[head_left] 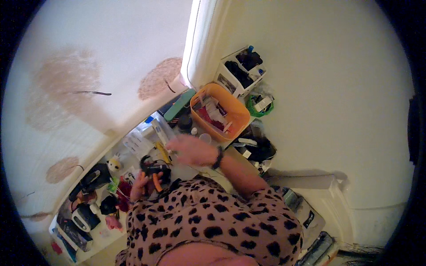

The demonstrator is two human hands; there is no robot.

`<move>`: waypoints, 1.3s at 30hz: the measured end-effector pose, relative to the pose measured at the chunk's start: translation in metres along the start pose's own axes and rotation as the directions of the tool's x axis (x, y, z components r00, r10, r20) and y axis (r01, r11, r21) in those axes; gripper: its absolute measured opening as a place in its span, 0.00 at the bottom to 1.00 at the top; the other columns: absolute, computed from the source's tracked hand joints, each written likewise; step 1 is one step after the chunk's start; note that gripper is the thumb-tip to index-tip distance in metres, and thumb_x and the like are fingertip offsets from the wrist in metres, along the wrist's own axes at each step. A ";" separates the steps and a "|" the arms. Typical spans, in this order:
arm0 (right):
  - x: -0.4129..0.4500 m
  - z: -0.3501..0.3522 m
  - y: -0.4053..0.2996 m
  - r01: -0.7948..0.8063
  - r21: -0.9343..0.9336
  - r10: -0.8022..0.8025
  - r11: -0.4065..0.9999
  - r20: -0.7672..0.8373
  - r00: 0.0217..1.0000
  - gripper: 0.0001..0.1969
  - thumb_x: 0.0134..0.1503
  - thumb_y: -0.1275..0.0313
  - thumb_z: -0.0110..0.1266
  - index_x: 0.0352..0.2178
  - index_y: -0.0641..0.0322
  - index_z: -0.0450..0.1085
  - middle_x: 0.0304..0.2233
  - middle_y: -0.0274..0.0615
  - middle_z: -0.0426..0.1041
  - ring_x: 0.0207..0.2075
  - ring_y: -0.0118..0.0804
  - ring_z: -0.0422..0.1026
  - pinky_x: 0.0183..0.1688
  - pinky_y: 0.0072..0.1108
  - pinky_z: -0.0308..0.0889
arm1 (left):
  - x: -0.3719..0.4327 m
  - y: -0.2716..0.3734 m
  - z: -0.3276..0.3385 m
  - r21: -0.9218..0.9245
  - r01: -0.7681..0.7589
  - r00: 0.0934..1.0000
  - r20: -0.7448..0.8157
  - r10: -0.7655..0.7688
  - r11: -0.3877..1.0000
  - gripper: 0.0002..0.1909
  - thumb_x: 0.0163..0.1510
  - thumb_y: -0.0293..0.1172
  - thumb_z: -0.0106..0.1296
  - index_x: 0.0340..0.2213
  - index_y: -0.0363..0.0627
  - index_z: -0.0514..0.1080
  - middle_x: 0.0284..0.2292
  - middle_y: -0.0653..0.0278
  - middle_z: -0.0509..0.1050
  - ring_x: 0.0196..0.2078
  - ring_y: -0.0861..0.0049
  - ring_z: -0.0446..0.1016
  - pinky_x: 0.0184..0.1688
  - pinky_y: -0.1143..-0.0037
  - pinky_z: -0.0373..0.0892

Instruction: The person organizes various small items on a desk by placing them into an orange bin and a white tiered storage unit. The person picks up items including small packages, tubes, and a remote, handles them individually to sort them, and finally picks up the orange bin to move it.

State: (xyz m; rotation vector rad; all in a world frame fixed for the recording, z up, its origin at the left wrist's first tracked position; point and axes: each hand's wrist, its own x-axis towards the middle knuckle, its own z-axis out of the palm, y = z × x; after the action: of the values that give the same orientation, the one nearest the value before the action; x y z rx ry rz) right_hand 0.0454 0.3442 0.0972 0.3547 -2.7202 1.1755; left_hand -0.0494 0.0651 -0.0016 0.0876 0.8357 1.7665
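Note:
My left hand (142, 188) is low in front of my body, its fingers around a hand tool with two orange handles (156, 182), probably pliers. The tool's far end is lost against black items (153, 166) with a cable. My right hand (193, 151), with a dark band at the wrist, reaches across the table and is blurred. Whether its fingers hold anything is not clear. Just past its fingertips lie a yellow strip-like item (162, 153) and a white box (160, 131). A small clear cup (205, 138) stands close behind the hand.
An orange plastic bin (244, 111) holds packets. Behind it are a white divided organizer (254, 83) and a green basket (261, 111). A green case (179, 104) lies by the window blind (126, 66). A giraffe-like figurine (114, 163) and a black-and-white device (86, 217) stand left.

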 end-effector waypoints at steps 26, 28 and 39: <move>-0.059 -0.050 0.236 -0.546 -0.397 0.654 0.738 0.220 0.724 0.15 0.44 0.65 0.54 0.34 0.60 0.70 0.28 0.49 0.74 0.32 0.49 0.72 0.36 0.33 0.66 | -0.083 -0.037 -0.139 0.956 0.288 0.741 -0.258 0.620 0.054 0.29 0.48 0.34 0.53 0.50 0.36 0.57 0.36 0.48 0.70 0.38 0.58 0.70 0.40 0.69 0.66; -0.056 -0.071 0.210 -0.659 -0.251 0.693 0.709 0.077 0.717 0.13 0.44 0.67 0.54 0.32 0.61 0.70 0.28 0.50 0.73 0.31 0.49 0.72 0.36 0.34 0.66 | -0.077 -0.024 -0.118 0.847 0.529 0.728 -0.419 0.542 -0.056 0.28 0.48 0.34 0.52 0.49 0.39 0.58 0.30 0.52 0.72 0.32 0.57 0.71 0.34 0.68 0.67; 0.002 -0.110 -0.009 0.027 0.707 0.350 0.707 -0.382 0.855 0.05 0.55 0.75 0.48 0.34 0.62 0.68 0.34 0.37 0.70 0.36 0.30 0.70 0.40 0.21 0.66 | -0.051 0.028 -0.028 0.961 0.271 0.759 -0.250 0.602 0.057 0.22 0.50 0.33 0.52 0.46 0.41 0.63 0.30 0.59 0.73 0.34 0.68 0.73 0.36 0.74 0.68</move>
State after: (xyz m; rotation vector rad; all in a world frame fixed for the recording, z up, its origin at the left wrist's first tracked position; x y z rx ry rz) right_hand 0.0516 0.4183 0.1786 -0.1324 -1.8031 2.0022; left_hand -0.0657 0.0039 0.0109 0.5931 2.6517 0.9631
